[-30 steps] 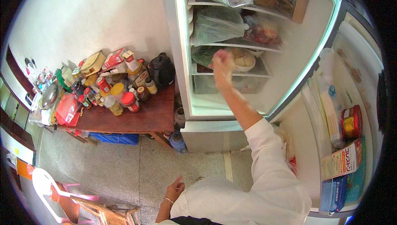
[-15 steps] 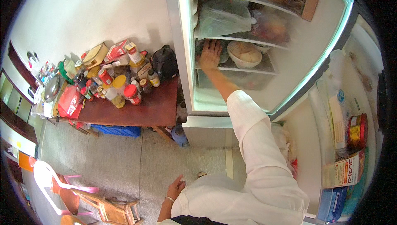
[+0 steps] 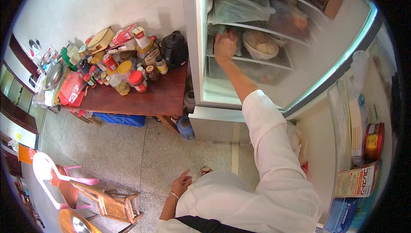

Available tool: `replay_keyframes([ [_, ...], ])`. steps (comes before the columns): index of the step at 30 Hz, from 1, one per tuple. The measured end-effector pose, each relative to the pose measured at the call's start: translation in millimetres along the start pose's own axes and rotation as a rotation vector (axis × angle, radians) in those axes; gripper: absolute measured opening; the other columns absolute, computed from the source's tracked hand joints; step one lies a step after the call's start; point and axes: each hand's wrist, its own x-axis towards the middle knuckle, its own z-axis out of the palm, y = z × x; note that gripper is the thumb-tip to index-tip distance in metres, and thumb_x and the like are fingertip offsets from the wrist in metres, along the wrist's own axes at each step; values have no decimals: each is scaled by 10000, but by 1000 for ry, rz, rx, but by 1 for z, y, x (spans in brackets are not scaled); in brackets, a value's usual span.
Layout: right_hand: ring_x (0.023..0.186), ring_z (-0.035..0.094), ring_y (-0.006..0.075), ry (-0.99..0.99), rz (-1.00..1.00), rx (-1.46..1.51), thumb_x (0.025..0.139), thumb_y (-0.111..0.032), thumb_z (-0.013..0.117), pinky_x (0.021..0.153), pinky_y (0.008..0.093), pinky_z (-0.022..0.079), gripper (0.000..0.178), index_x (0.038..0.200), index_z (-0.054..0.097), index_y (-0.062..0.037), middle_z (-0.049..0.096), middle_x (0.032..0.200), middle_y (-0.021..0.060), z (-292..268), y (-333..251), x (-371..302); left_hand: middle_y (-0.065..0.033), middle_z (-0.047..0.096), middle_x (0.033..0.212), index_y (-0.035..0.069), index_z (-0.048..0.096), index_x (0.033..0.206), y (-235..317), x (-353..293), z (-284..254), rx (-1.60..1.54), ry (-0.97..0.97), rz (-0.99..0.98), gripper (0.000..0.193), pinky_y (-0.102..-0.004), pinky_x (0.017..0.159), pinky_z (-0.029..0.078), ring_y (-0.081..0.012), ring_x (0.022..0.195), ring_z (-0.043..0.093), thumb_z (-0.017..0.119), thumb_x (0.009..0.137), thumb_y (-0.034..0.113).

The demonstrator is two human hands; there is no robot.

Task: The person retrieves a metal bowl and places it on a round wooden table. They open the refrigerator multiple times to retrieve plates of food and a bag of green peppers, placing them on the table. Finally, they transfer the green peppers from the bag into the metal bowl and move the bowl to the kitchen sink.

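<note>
Your right hand (image 3: 225,44) has dropped to the fridge shelf (image 3: 257,59), fingers spread, beside the white bowl (image 3: 261,44); left hand (image 3: 182,185) hangs empty, relaxed.

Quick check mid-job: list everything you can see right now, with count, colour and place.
fridge: one, white, door open, right
bowl: one, white, fridge shelf
plastic bags: several, clear, upper shelf
table: one, brown, left of fridge
jars and packets: many, mixed colours, on table
kettle: one, black, table corner
crate: one, blue, under table
chair: one, white-pink, lower left
right hand: on fridge shelf beside bowl
left hand: empty, at side
</note>
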Motion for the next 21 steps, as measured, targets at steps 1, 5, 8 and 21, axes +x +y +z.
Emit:
replay_keyframes([
  [1,977,484,365,-2,7,8,790,-195,514,797,430,425,301,991,547,27,508,1055,234,-5,-5,-1,-122,628,913,119,414,1243,6,2,-1,21,-22,-2,450,-298,685,505,-192,786,626,553,816,135],
  [5,1006,496,378,-53,30,75,807,-202,499,803,430,437,331,1039,541,31,512,1085,251,-28,-13,-8,-142,612,941,116,406,1250,21,15,-3,11,-79,10,473,-311,696,500,-219,804,615,561,804,118],
  [8,1043,483,385,-47,-23,147,820,-198,488,827,427,430,346,1053,535,52,493,1120,267,-36,-1,-13,-151,605,950,119,397,1258,42,29,-9,90,-100,98,492,-319,703,496,-230,804,609,567,796,106],
  [21,1069,476,383,23,-27,611,804,-84,536,889,402,397,255,1018,559,53,514,1103,257,-83,34,-28,-206,474,1148,84,206,1350,180,158,-36,-86,-65,422,697,-309,758,466,-222,909,567,607,786,168],
])
